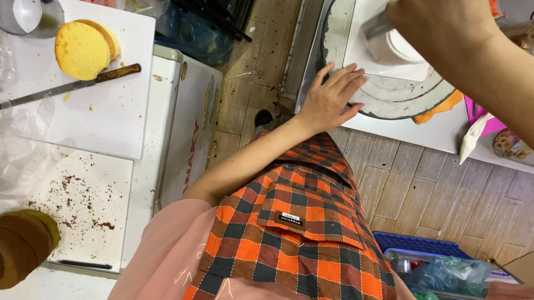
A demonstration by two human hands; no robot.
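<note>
We're gripping the small white cylindrical cup in our right hand, fingers clenched round its wall, over the white square board on the round grey turntable. It's looking light, rigid, perhaps slippery. Our left hand is resting flat and released on the turntable's rim, counter edge just beside.

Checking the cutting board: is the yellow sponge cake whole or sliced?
Sliced: the yellow sponge cake shows two layers, the top one shifted, beside the knife.
</note>
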